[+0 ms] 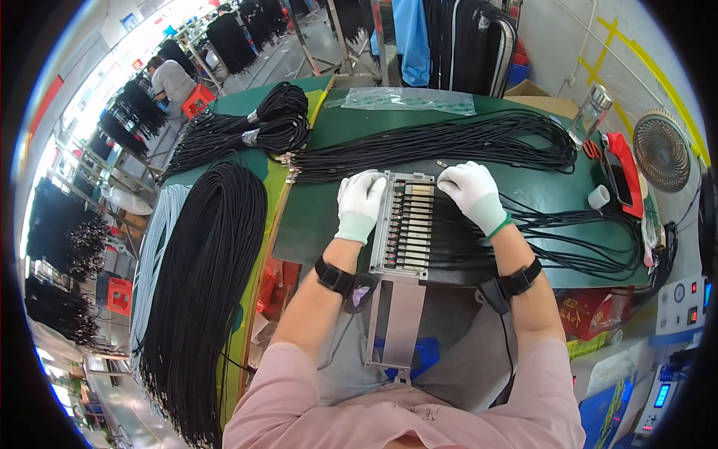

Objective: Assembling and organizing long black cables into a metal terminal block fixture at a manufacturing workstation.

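Observation:
A metal fixture (380, 224) stands at the table's near edge, with a row of black cable ends lying side by side in its slots. My left hand (360, 200), in a white glove, is at its upper left corner, fingers bent together against the edge. On the other side my gloved right hand (471, 193) has its fingers closed by the upper right corner. A cable end with a small metal connector (442, 164) pokes out above those fingers; the grip itself is partly hidden. Black cables (568, 224) run from the slots to the right under my right wrist.
Long black cables (449, 142) lie across the green table (329, 202) behind the fixture. Coiled bundles (277, 112) and a hanging black bundle (217, 262) are at left. A clear bottle (593, 108), red scissors (592, 150), white cup (598, 197) and fan (663, 148) stand right.

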Demonstrator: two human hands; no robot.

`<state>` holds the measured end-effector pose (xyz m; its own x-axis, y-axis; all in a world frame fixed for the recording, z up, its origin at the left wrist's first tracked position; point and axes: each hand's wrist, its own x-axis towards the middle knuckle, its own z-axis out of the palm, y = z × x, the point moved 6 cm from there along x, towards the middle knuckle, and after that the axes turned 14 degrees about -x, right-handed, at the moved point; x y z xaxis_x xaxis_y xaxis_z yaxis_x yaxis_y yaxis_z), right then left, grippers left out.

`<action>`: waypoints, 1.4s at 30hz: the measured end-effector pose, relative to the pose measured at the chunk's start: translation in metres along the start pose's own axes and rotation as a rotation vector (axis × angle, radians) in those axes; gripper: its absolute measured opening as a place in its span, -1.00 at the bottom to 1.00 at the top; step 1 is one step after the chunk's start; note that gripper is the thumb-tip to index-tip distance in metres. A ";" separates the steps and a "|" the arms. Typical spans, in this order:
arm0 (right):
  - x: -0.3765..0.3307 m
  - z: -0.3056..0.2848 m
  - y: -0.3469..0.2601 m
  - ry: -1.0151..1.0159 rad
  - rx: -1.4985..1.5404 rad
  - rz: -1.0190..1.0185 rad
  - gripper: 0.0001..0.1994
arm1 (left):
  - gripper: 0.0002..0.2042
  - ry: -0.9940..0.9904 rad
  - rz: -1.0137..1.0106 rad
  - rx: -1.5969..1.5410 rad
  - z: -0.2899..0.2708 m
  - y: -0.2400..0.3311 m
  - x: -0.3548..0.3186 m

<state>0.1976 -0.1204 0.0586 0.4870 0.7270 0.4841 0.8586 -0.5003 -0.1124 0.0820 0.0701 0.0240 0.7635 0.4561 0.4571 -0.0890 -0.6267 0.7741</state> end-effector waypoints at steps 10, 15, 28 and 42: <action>-0.001 0.007 -0.004 0.013 -0.170 -0.028 -0.89 | -0.73 -0.060 -0.039 0.063 0.009 -0.013 -0.002; 0.000 0.006 -0.008 -0.011 -0.154 -0.040 -0.89 | -0.73 -0.101 -0.054 0.073 0.008 -0.008 -0.002; 0.002 0.004 0.031 0.041 -0.182 0.179 -0.85 | -0.52 -0.427 0.178 0.439 0.045 0.034 -0.013; -0.002 0.024 0.042 -0.206 -0.216 0.285 -0.85 | -0.57 -0.406 0.134 0.330 0.041 0.027 -0.015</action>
<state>0.2364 -0.1313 0.0322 0.7412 0.6128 0.2739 0.6417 -0.7667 -0.0213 0.0942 0.0204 0.0203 0.9509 0.1185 0.2859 -0.0469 -0.8579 0.5116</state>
